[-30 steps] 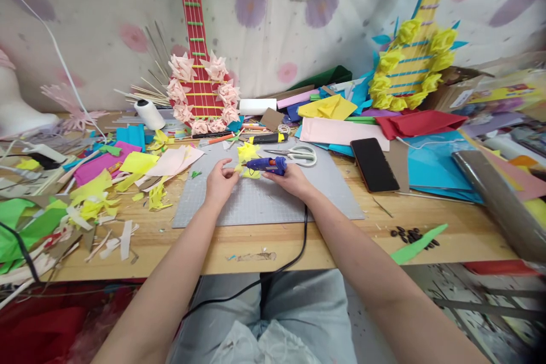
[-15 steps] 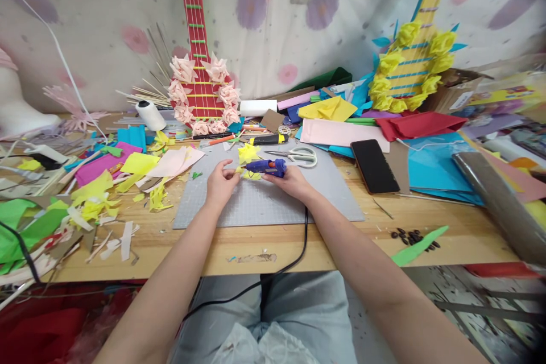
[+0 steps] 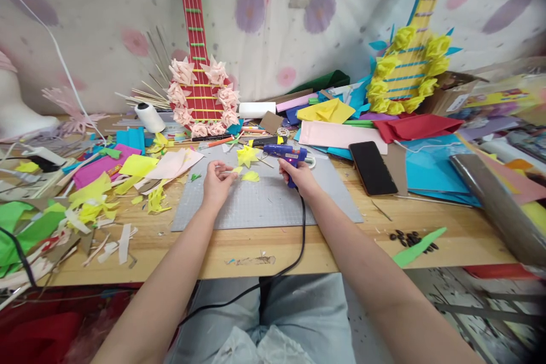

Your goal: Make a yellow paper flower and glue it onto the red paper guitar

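Note:
My right hand (image 3: 302, 177) is wrapped round the grip of a blue hot glue gun (image 3: 285, 151), whose nozzle points left above the cutting mat (image 3: 260, 207). My left hand (image 3: 217, 183) pinches a small yellow paper petal (image 3: 236, 170) between thumb and fingers. Between the hands a second yellow petal (image 3: 250, 177) lies on the mat. Just beyond it is a yellow paper flower (image 3: 247, 155) with pointed petals. Scissors (image 3: 313, 162) lie behind the glue gun, which hides most of them.
Yellow and pink paper scraps (image 3: 96, 196) crowd the left. To the right lie a black phone (image 3: 372, 168), dark seeds (image 3: 412, 239) and blue paper (image 3: 435, 173). A red paper guitar (image 3: 202, 96) and a yellow one (image 3: 409, 71) stand behind. The gun's black cord (image 3: 302, 233) hangs over the front edge.
The glue gun in my right hand has moved right and slightly up, away from my left hand. The flower and the loose petal now show more fully.

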The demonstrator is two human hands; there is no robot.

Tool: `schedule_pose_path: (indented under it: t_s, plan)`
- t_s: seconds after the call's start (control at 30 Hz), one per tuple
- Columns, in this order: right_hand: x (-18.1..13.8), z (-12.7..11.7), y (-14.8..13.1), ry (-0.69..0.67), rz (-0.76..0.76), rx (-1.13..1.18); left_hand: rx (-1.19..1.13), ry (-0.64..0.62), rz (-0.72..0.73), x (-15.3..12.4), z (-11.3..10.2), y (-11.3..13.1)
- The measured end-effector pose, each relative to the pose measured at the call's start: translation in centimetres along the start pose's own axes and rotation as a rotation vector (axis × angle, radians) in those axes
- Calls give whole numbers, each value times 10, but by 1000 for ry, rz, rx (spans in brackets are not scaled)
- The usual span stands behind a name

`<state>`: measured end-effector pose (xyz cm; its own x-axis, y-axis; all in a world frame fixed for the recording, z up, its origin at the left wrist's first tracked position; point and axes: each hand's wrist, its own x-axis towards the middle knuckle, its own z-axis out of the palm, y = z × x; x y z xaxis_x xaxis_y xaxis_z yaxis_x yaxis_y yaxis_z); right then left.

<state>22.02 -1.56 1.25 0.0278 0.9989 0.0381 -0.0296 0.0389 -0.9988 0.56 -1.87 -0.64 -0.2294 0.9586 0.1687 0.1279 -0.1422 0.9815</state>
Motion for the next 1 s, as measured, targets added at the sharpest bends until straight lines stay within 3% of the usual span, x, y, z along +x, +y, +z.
schedule_pose_path:
  t_s: [0.17, 0.5, 1.0]
  plan:
    - [3, -5, -2, 44, 19, 161, 58, -7, 5, 1, -5, 1]
    - [5, -8, -5, 77, 43, 269, -91, -65, -143, -1, -6, 10]
    - [5, -7, -5, 51, 34, 208, 105, 55, 3, 17, -3, 3]
